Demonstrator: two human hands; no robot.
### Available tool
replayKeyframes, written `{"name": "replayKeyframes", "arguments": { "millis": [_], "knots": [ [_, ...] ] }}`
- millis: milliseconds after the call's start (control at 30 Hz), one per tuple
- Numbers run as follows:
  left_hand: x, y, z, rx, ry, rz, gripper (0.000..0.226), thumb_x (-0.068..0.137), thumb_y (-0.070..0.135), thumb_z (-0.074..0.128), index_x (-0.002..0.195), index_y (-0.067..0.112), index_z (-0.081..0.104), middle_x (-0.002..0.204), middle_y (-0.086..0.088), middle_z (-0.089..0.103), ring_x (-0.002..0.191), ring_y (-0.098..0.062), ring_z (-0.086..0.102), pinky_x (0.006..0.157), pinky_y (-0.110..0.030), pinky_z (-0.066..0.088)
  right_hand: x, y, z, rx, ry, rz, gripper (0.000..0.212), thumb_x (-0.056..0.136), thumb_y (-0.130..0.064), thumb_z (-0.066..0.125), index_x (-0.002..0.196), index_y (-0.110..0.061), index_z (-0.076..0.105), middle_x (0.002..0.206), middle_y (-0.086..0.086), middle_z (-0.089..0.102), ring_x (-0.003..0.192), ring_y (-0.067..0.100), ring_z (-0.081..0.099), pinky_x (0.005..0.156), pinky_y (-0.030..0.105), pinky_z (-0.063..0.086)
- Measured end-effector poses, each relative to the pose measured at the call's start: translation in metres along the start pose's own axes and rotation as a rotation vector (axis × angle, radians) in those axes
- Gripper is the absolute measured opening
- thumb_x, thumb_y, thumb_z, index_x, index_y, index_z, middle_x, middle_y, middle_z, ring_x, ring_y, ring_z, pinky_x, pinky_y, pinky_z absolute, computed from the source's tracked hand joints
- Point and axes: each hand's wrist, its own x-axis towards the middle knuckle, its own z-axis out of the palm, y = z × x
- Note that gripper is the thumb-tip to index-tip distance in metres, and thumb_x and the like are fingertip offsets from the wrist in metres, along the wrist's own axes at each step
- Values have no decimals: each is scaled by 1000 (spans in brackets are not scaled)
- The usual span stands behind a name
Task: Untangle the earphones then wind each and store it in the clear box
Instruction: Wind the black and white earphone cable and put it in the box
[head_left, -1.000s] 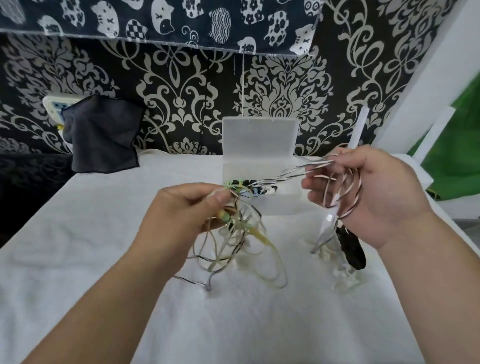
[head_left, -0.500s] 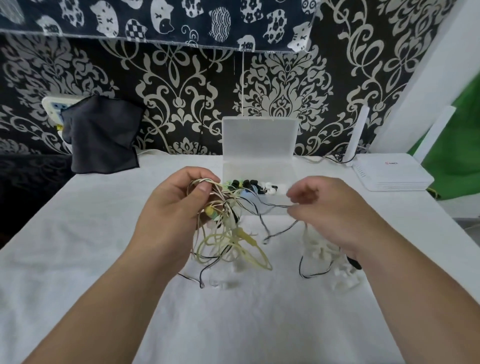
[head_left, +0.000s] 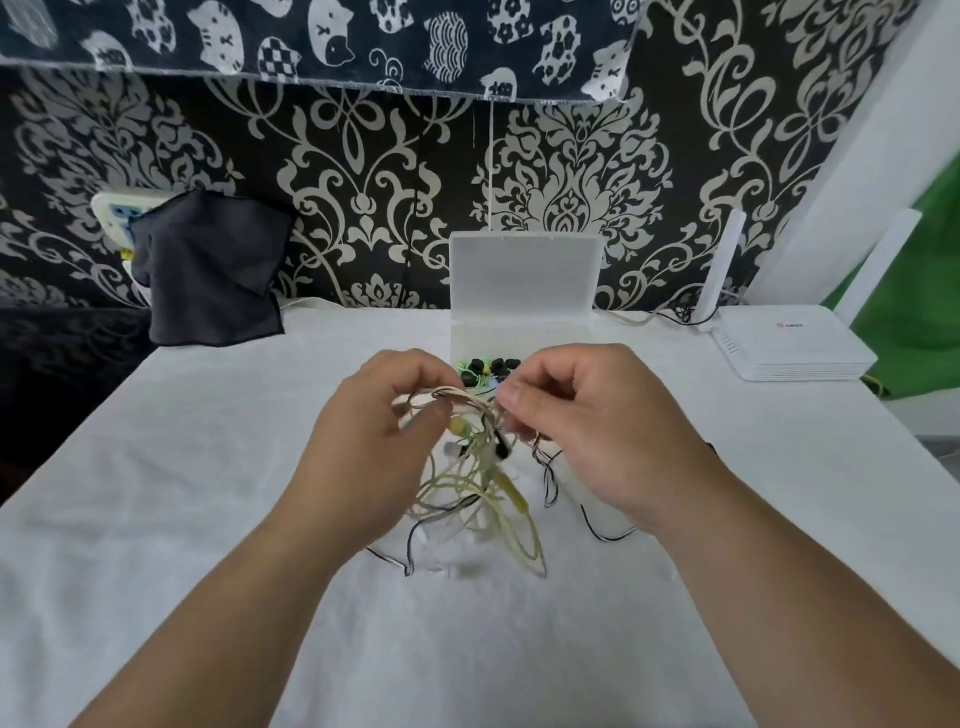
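- White cloth covers the flat table (head_left: 208, 519), and black wallpaper with pale swirls (head_left: 363, 182) is behind the clear plastic box (head_left: 521, 275).
- Is its lid up?
- Yes. Black and green earbuds (head_left: 483, 370) lie inside. A dark grey cloth (head_left: 213, 275) hangs far to its left, and a flat white router (head_left: 795, 353) sits to its right.
- Where is the tangled bunch of pale yellow and black earphone wires (head_left: 478, 488)?
- Just in front of the box, with loops hanging down to the table. The left hand (head_left: 374, 447) curls its fingers round the bunch. The right hand (head_left: 597, 431) pinches a wire at the top.
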Motion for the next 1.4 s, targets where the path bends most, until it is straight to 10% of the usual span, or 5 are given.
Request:
{"name": "replayKeyframes", "arguments": {
  "millis": [133, 467, 667, 1133, 1400],
  "knots": [
    [-3, 5, 0, 283, 19, 252, 34, 84, -7, 69, 73, 25, 65, 94, 13, 62, 72, 13, 53, 59, -4, 37, 0, -5, -1, 61, 17, 38, 21, 94, -24, 65, 76, -14, 72, 76, 4, 71, 75, 22, 65, 71, 32, 52],
    [7, -1, -9, -550, 19, -122, 23, 59, -4, 59, 57, 19, 60, 90, -8, 66, 86, -27, 59, 82, -40, 43, 7, 6, -11, 349, 271, 322, 47, 91, -9, 46, 50, -18, 67, 65, 3, 69, 62, 18, 64, 61, 34, 45],
    [4, 7, -7, -560, -50, -123, 30, 62, 3, 75, 75, 17, 51, 77, 2, 70, 68, -17, 67, 72, -32, 53, 0, -4, -5, 563, 31, 236, 33, 102, -17, 49, 75, -5, 63, 72, 11, 70, 66, 23, 67, 60, 33, 49],
    [-1, 10, -2, -724, -133, -101, 37, 59, 3, 78, 83, 19, 54, 107, -4, 70, 91, -33, 69, 71, -36, 55, -5, -6, -1, 497, -29, 249, 39, 99, -37, 54, 76, -10, 69, 74, 7, 71, 65, 25, 70, 58, 31, 53],
    [-3, 16, 10, -565, -51, -97, 38, 76, -12, 58, 67, 23, 49, 108, 1, 71, 98, -30, 72, 82, -46, 57, -4, 0, 3, 278, 38, 195, 51, 81, -2, 78, 52, -20, 40, 67, 14, 55, 69, 35, 74, 53, 33, 53]
  ]
}}
